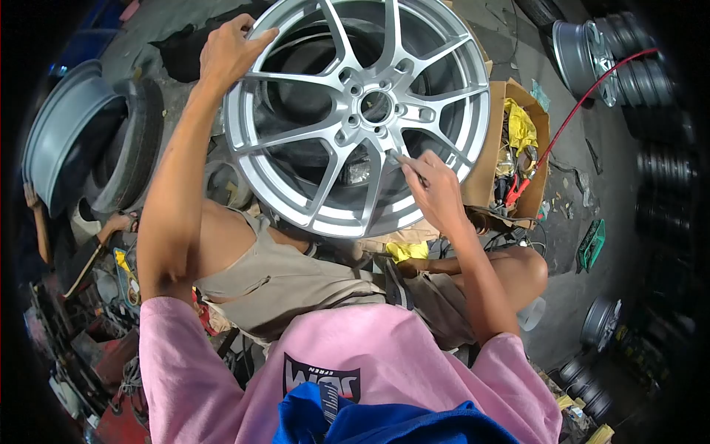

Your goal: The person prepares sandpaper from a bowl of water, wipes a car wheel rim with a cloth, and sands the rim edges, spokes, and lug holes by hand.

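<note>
A silver multi-spoke wheel rim [362, 140] lies face up over a dark tyre, in front of my crossed legs. At the rim's upper left edge, my left hand [231, 50] grips the outer lip between thumb and fingers. My right hand [435, 185] is closed in a pinch around a small, thin dark tool [405, 163]. The tool's tip is at a spoke just below the hub, on the lower right side. Most of the tool is hidden by my fingers, so its kind cannot be made out.
A cardboard box [481, 174] with yellow plastic and tools stands right of the rim; a red hose [584, 96] runs from it. More rims [580, 55] stand at the right. Another person's hands [118, 222] are near a rim [66, 133] and tyre [137, 148] at the left.
</note>
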